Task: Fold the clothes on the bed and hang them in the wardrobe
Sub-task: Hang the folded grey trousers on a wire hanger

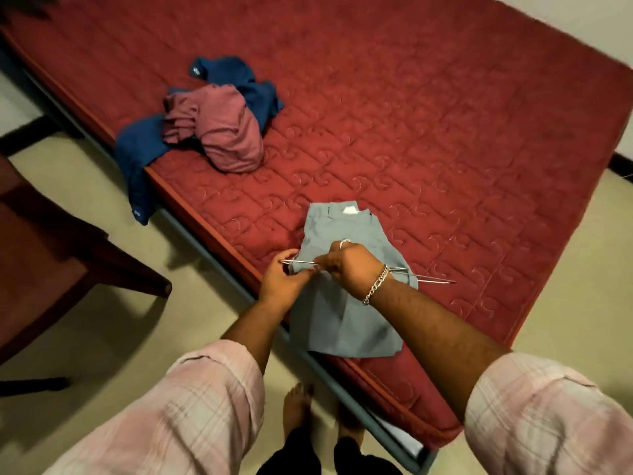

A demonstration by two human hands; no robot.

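The grey trousers (pixel 346 296) lay folded at the bed's (pixel 445 149) near edge, draped over a thin metal hanger (pixel 431 278). Soft and light, they probably slid easily on wire. Both hands, left (pixel 284 279) and right (pixel 352 265), pinched cloth at the bar. A white label (pixel 349 210) was unreadable.
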